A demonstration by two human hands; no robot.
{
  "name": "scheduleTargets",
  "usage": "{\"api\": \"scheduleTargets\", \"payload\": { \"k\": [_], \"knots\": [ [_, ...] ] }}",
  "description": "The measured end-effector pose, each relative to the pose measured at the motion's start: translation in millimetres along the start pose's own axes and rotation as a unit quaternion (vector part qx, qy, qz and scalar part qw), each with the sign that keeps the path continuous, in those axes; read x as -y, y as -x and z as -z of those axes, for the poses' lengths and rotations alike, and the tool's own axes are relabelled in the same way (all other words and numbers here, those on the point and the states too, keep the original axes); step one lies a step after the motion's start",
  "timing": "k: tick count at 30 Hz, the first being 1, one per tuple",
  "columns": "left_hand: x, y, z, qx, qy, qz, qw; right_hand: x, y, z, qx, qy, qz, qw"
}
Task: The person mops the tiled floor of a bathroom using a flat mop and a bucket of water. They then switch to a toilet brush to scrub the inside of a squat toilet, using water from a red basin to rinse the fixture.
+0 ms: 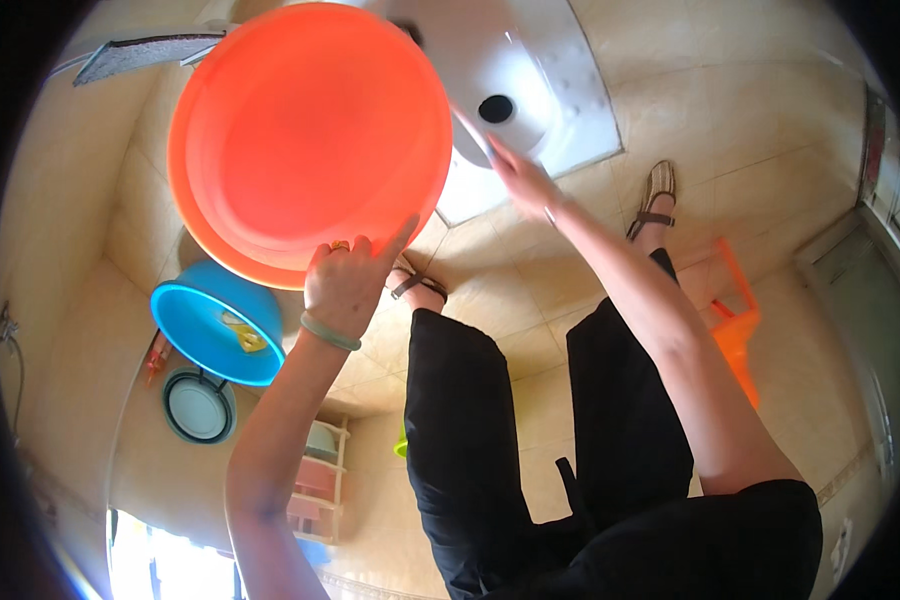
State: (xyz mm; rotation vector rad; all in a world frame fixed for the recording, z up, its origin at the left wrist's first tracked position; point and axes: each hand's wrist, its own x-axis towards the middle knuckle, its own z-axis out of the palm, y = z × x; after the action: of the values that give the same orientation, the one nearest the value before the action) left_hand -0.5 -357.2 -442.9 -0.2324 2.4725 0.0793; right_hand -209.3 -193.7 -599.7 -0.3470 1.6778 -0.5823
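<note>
steadying is best done rim-side; orange basin [315,130] is gripped by left hand [341,285], thin blurred item [472,130] by right hand [525,183].

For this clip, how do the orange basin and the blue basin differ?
Colour: the orange basin is plain orange, while the blue basin is blue with a yellow patch inside.
Size in view: the orange basin looks much larger than the blue basin.
Contact: the left hand grips the orange basin's rim; neither hand touches the blue basin.
Both are round and rimmed.
</note>
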Motion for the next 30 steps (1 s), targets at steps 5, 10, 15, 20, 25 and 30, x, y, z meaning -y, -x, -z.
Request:
{"api": "scheduleTargets", "payload": {
  "k": [5, 10, 15, 20, 25, 30],
  "knots": [
    [-3, -4, 9, 0.015, -0.007, 0.002, 1.0, -51, 5, -39, -0.078, 0.095, 0.059, 0.991],
    [-4, 4, 11, 0.021, 0.017, 0.01, 1.0, -115, 107, -31, -0.081, 0.091, 0.109, 0.987],
    [-5, -3, 12, -0.016, 0.004, 0.001, 1.0, -26, -10, -9, -0.026, 0.091, -0.006, 0.995],
    [-3, 0, 12, -0.01, 0.017, 0.001, 1.0, -28, -47, 22, -0.139, 0.169, -0.019, 0.976],
    [-4, 8, 6, 0.0, 0.03, 0.011, 1.0, -105, 18, 34, -0.21, 0.141, -0.021, 0.967],
    [-4, 9, 1, 0.017, 0.018, 0.015, 1.0, -72, -17, -20, -0.202, -0.009, 0.021, 0.979]
  ]
}}
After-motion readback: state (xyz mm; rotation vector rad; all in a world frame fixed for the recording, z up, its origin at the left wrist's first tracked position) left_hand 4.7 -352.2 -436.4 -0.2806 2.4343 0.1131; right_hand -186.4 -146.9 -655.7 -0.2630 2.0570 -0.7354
